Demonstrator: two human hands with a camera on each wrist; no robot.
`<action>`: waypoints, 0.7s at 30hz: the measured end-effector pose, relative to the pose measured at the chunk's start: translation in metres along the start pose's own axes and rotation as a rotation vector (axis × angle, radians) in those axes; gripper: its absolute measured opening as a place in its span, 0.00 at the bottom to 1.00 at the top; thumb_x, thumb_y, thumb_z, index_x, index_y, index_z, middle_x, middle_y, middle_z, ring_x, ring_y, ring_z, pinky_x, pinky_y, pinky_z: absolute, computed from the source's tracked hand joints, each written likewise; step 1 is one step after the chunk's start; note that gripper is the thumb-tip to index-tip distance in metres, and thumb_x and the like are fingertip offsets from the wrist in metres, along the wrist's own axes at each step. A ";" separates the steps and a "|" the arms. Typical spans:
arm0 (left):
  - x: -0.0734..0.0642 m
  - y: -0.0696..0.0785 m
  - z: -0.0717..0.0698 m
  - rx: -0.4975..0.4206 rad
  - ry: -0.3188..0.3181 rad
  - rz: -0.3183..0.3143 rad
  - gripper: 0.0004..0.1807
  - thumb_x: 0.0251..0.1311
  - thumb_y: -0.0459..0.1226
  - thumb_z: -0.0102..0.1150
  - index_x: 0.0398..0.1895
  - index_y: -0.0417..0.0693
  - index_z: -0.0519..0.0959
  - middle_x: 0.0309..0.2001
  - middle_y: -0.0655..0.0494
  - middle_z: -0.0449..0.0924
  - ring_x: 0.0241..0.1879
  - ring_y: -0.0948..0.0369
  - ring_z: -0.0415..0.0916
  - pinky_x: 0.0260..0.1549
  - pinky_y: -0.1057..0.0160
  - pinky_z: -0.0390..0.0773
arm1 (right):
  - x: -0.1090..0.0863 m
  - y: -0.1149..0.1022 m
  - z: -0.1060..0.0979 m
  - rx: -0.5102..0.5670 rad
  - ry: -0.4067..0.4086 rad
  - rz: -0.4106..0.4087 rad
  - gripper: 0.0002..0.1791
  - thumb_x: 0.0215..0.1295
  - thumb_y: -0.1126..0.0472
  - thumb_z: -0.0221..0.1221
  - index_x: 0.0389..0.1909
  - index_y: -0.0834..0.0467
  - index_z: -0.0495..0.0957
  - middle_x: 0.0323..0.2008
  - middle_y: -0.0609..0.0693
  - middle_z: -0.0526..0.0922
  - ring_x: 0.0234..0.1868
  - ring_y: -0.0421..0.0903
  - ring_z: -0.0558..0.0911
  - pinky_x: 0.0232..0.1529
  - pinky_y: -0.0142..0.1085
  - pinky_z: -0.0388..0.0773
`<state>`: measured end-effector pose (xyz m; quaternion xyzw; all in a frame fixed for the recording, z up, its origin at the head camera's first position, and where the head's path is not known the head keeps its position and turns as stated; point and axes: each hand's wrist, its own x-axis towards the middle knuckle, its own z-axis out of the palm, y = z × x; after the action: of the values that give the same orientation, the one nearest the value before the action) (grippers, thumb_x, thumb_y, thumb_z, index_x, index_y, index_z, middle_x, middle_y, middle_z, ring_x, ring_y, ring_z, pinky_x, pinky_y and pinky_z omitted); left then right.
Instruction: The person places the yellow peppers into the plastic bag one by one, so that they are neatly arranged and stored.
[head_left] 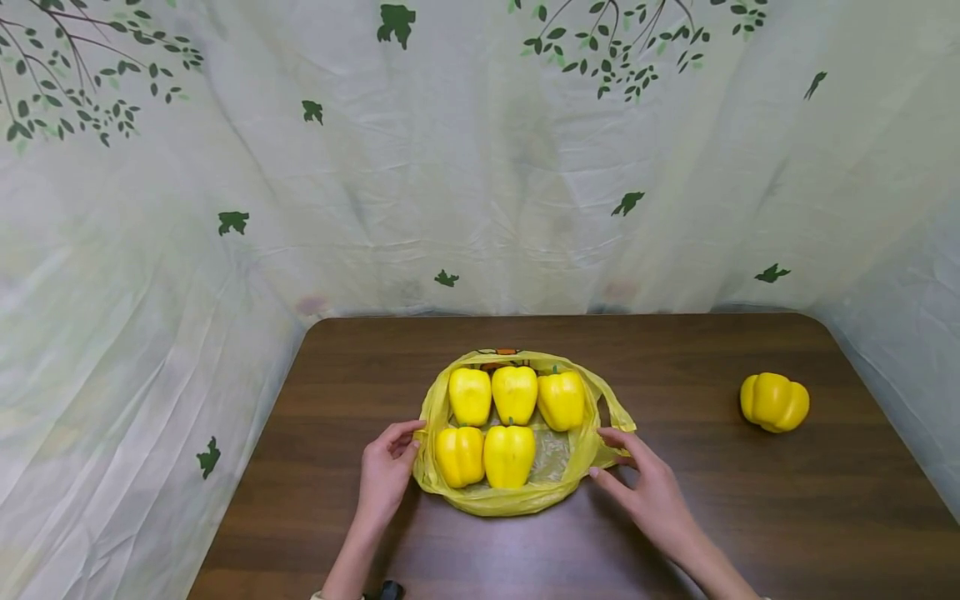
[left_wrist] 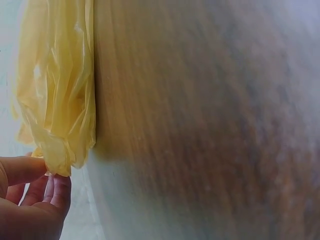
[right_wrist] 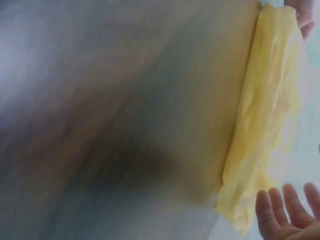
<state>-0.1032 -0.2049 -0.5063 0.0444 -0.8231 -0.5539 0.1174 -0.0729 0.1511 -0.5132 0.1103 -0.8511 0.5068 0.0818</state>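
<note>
A yellow plastic bag [head_left: 501, 503] lies on the table with its mouth spread wide. Inside it several yellow bell peppers [head_left: 510, 457] sit in two rows, with part of the bag's bottom showing at the front right. My left hand [head_left: 386, 471] pinches the bag's left edge between thumb and fingers; the left wrist view shows the gathered plastic at the fingertips. At the bag's right side, by its loose handle, is my right hand [head_left: 651, 492]. Its fingers are spread and relaxed, and in the right wrist view they are beside the plastic without gripping it.
One more yellow bell pepper [head_left: 775, 402] lies apart on the right of the brown wooden table [head_left: 675, 367]. A pale curtain [head_left: 480, 167] with leaf prints hangs behind the table and at its sides. A small dark object [head_left: 392, 590] shows near my left wrist.
</note>
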 end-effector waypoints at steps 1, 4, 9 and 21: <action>-0.001 0.005 -0.001 0.005 -0.005 0.000 0.15 0.58 0.17 0.57 0.46 0.33 0.83 0.43 0.40 0.82 0.41 0.48 0.79 0.42 0.67 0.78 | 0.000 0.001 -0.002 -0.012 0.003 -0.003 0.29 0.53 0.66 0.72 0.58 0.59 0.75 0.56 0.52 0.79 0.53 0.50 0.79 0.48 0.49 0.79; -0.003 0.015 -0.002 0.006 -0.014 0.011 0.14 0.57 0.17 0.56 0.46 0.30 0.82 0.43 0.37 0.81 0.41 0.44 0.79 0.43 0.63 0.79 | 0.000 0.003 -0.007 -0.043 0.006 0.002 0.29 0.54 0.66 0.72 0.58 0.59 0.75 0.55 0.52 0.79 0.53 0.51 0.79 0.48 0.50 0.79; -0.001 0.002 0.000 0.009 0.003 0.017 0.14 0.58 0.18 0.57 0.46 0.34 0.83 0.43 0.41 0.82 0.40 0.49 0.79 0.42 0.66 0.79 | 0.000 0.007 -0.017 -0.119 0.014 0.039 0.29 0.56 0.63 0.71 0.59 0.58 0.75 0.56 0.54 0.78 0.50 0.54 0.80 0.47 0.52 0.79; 0.002 -0.012 0.002 0.004 0.020 0.015 0.16 0.58 0.19 0.58 0.46 0.38 0.84 0.42 0.45 0.83 0.39 0.53 0.79 0.41 0.69 0.78 | -0.003 0.021 -0.047 -0.227 0.037 0.068 0.29 0.60 0.58 0.69 0.63 0.53 0.71 0.59 0.56 0.75 0.51 0.60 0.79 0.47 0.58 0.77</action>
<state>-0.1066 -0.2079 -0.5179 0.0439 -0.8232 -0.5511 0.1295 -0.0738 0.2020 -0.5094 0.0619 -0.9045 0.4117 0.0923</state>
